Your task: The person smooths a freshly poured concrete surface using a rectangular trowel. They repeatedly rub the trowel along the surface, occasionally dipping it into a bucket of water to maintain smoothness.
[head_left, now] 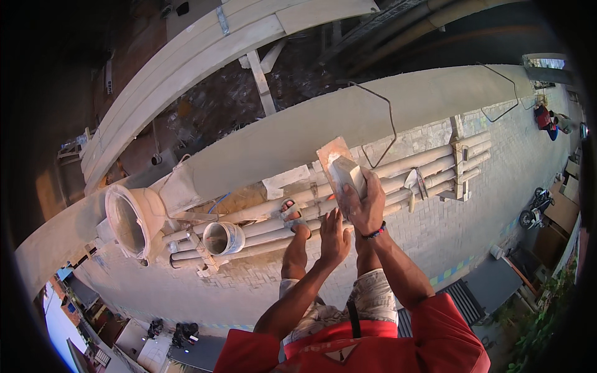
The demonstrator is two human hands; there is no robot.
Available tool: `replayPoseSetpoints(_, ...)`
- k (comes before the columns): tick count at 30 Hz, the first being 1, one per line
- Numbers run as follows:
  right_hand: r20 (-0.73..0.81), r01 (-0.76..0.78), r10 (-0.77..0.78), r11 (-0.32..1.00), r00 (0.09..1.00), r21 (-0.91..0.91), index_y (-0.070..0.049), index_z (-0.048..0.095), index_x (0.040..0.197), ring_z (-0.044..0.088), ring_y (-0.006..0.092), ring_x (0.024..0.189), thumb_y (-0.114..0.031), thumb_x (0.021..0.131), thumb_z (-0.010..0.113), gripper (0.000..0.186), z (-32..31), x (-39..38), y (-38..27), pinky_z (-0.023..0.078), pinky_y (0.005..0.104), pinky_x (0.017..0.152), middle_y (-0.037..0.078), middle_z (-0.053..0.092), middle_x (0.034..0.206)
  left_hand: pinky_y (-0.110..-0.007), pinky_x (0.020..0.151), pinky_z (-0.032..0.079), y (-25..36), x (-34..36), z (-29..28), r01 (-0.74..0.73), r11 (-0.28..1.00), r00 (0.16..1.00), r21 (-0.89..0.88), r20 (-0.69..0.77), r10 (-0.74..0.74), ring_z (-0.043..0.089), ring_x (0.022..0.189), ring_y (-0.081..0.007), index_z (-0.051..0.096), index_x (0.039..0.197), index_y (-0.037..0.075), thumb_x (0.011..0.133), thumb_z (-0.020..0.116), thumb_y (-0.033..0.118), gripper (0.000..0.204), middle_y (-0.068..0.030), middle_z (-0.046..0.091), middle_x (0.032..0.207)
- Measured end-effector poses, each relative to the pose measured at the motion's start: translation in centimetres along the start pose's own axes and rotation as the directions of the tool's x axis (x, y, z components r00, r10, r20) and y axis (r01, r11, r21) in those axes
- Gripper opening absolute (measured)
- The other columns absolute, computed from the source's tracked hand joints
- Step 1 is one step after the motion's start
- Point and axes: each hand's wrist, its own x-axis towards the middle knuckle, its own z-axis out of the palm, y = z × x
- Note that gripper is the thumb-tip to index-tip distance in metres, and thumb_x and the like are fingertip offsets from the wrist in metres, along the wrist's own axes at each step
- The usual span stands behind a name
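Note:
My right hand [367,202] is closed around a plastering float [336,163], a flat pale board with a block-shaped handle. It is raised in front of me, over the scaffold poles. Beside its lower end, my left hand [336,239] has its fingers stretched out and appears to hold nothing. I cannot tell whether the fingertips touch the float. Beyond both hands runs a long grey plastered ledge [280,140]. A pointed trowel [411,181] rests on the poles to the right. To the left, a plaster-smeared bucket [225,239] sits on them.
My sandalled foot [290,211] stands on scaffold poles [261,229] high above a paved street [435,239]. Bent metal rods [390,115] hang over the ledge. At the left is a large round-mouthed pale vessel [134,224]. A motorcycle [536,208] is parked far below, right.

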Motion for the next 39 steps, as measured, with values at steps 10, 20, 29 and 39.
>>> replayPoseSetpoints(10,-0.486,-0.123,-0.055,0.937,0.872,-0.326,0.009,0.049,0.118,0.052,0.0433,0.097,-0.011,0.083,0.061,0.041,5.6,5.7,3.2,0.041,0.0478,0.086,0.025,0.055,0.102,-0.058,0.106,0.028,-13.0,-14.0,-9.8,0.343,0.902,0.939,0.261,-0.058,-0.340,0.034,0.128,-0.0479,0.034,0.143,0.001,0.084,0.061,0.016,0.066,-0.0247,0.037,0.141)
replayPoseSetpoints(20,-0.151,0.150,-0.183,0.967,0.971,-0.207,0.005,0.050,0.120,0.053,0.0426,0.096,-0.015,0.086,0.062,0.041,10.3,0.1,0.4,0.043,0.0468,0.084,0.025,0.054,0.105,-0.057,0.104,0.030,-14.4,-12.7,-9.0,0.445,0.844,0.895,0.300,-0.128,-0.427,0.035,0.128,-0.0441,0.035,0.142,0.001,0.085,0.064,0.025,0.067,-0.0249,0.038,0.140)
replayPoseSetpoints(29,-0.554,-0.197,-0.054,0.902,0.831,-0.383,0.007,0.049,0.116,0.055,0.0437,0.103,-0.020,0.085,0.065,0.045,4.6,7.0,4.6,0.043,0.0463,0.088,0.026,0.056,0.108,-0.055,0.103,0.030,-14.0,-12.2,-9.2,0.324,0.874,0.946,0.362,-0.131,-0.297,0.039,0.126,-0.0414,0.038,0.139,0.000,0.085,0.063,0.033,0.068,-0.0241,0.042,0.137)
replayPoseSetpoints(39,-0.122,0.032,-0.083,0.926,0.989,-0.376,0.005,0.047,0.118,0.052,0.0436,0.096,-0.015,0.084,0.063,0.041,12.8,1.9,0.0,0.042,0.0488,0.084,0.025,0.055,0.104,-0.054,0.103,0.030,-13.9,-12.1,-8.9,0.321,0.877,0.947,0.357,-0.133,-0.293,0.040,0.124,-0.0397,0.041,0.137,0.000,0.085,0.063,0.034,0.066,-0.0219,0.043,0.137)
